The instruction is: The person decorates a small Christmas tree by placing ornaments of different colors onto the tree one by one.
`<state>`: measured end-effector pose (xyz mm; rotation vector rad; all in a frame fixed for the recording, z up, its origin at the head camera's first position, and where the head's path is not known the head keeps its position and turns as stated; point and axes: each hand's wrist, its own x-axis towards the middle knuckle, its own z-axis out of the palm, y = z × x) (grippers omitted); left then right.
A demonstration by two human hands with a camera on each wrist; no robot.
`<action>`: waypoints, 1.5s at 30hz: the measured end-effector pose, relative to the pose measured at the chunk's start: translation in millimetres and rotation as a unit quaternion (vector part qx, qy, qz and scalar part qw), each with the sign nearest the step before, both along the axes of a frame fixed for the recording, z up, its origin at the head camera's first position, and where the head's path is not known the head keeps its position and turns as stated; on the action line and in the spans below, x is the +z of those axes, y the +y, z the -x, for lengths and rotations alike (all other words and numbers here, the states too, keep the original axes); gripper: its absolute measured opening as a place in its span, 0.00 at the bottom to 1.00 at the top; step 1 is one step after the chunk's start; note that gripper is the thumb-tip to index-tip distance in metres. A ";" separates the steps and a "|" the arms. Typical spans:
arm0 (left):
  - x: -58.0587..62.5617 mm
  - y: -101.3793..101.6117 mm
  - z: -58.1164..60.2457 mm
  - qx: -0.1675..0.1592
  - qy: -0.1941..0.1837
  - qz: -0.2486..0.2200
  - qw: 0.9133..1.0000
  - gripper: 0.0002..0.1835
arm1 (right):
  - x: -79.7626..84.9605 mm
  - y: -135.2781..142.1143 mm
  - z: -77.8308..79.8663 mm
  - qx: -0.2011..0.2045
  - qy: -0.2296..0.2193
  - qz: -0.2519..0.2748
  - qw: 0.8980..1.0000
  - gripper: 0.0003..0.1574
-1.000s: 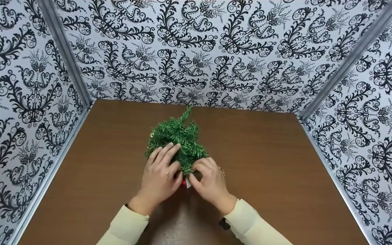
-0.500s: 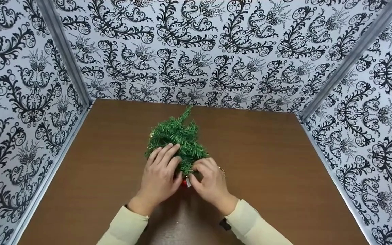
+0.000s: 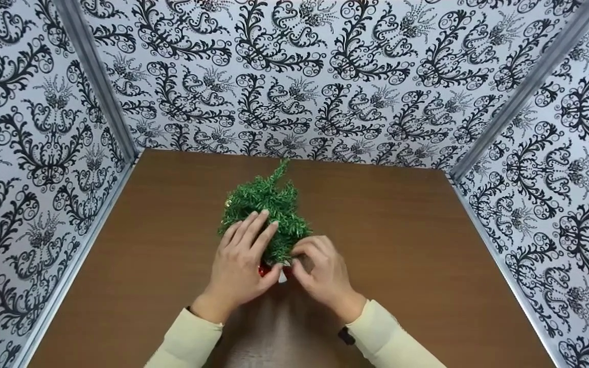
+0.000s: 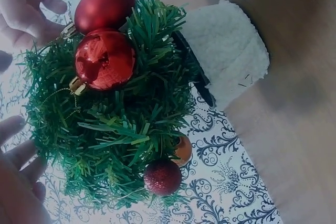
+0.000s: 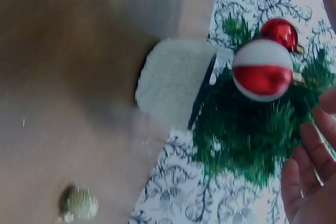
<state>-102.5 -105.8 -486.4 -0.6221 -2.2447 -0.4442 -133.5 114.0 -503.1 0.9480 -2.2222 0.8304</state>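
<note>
Green tree (image 3: 269, 197) is at mid-frame, between my left grip (image 3: 238, 260), spread against it, and right grip (image 3: 323, 268); whether this pinches, I cannot tell.

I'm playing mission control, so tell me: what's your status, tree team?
Left hand spread at the tree. Right hand close beside it. Tree upright, red baubles on. Nothing visibly in the way.

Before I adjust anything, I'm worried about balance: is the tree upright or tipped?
Upright: the tree stands with its white base on the table in both wrist views, branches rising against the patterned wall.
</note>
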 end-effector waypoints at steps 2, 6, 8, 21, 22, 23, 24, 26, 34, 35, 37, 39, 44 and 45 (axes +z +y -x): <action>1.0 0.8 1.4 0.006 -0.011 0.006 1.000 0.42 | 4.3 12.6 7.3 -0.010 0.007 0.006 1.000 0.10; 3.9 1.6 2.5 0.016 -0.028 0.016 0.999 0.43 | 11.4 47.4 24.7 -0.063 -0.016 0.013 0.998 0.12; 5.0 1.7 2.1 0.015 -0.033 0.015 0.999 0.43 | 9.9 66.3 31.6 -0.089 -0.050 0.001 0.995 0.12; 8.7 3.0 -1.5 0.025 -0.057 0.030 0.998 0.41 | -54.0 90.0 31.6 -0.145 -0.222 -0.123 0.956 0.17; 9.2 3.4 -1.8 0.025 -0.058 0.032 0.997 0.41 | -56.9 87.3 31.5 -0.142 -0.217 -0.131 0.957 0.18; 9.6 4.0 -2.4 0.026 -0.062 0.035 0.997 0.42 | -59.4 85.1 31.6 -0.141 -0.213 -0.141 0.957 0.19; 9.9 4.7 -3.0 0.027 -0.065 0.038 0.997 0.42 | -61.9 83.5 31.8 -0.139 -0.208 -0.150 0.956 0.20; 10.1 6.4 -4.0 0.030 -0.069 0.044 0.996 0.42 | -65.8 81.5 32.0 -0.135 -0.193 -0.171 0.957 0.21; 11.0 11.7 -5.8 0.049 -0.074 0.051 0.995 0.41 | -74.4 82.1 35.3 -0.100 -0.171 -0.195 0.961 0.25; 10.6 12.1 -5.8 0.050 -0.075 0.050 0.995 0.41 | -74.6 82.5 35.3 -0.098 -0.172 -0.194 0.961 0.25; 9.5 13.2 -5.7 0.051 -0.074 0.045 0.995 0.40 | -75.2 83.4 35.4 -0.098 -0.175 -0.193 0.960 0.25; 8.2 14.2 -5.2 0.052 -0.071 0.041 0.995 0.40 | -75.8 84.1 35.9 -0.097 -0.175 -0.193 0.961 0.25; 7.3 16.5 -3.4 0.054 -0.067 0.037 0.996 0.39 | -77.5 85.8 38.9 -0.090 -0.168 -0.202 0.961 0.24; 7.8 17.0 -3.1 0.055 -0.067 0.037 0.996 0.39 | -77.8 86.1 39.4 -0.089 -0.167 -0.204 0.961 0.24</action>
